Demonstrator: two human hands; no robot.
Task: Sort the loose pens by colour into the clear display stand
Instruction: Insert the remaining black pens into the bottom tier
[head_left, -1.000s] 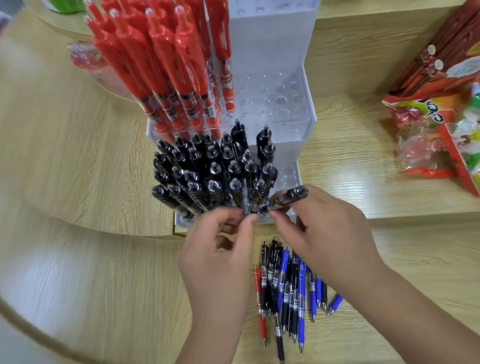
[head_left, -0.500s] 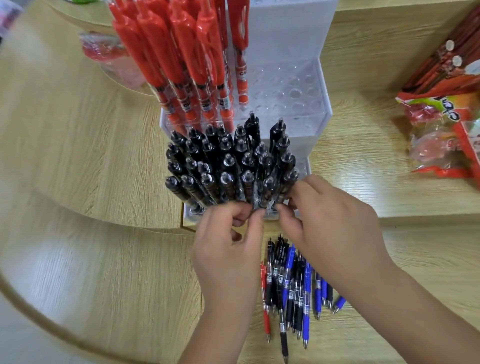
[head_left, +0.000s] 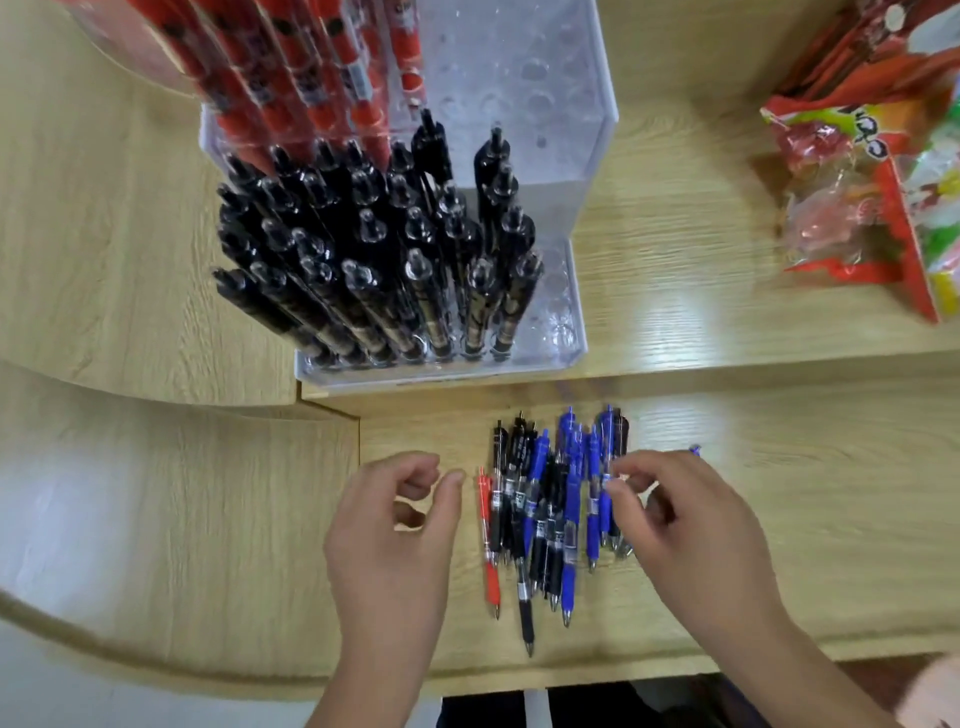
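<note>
Both hands now off the display stand (head_left: 441, 375), down at the loose pens (head_left: 550, 519) on the table (head_left: 753, 467); black pen (head_left: 511, 306) sits seated (front row). Left hand (head_left: 395, 525) loosely curled, empty. Right hand (head_left: 685, 525) reaches a blue pen (head_left: 593, 499), grip unclear. Likely blue next.

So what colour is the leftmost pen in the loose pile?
That pen is red, seen best in head view.

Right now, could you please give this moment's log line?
left hand: empty | right hand: at loose pens, grip unclear | display stand: black pens, red pens slotted
</note>
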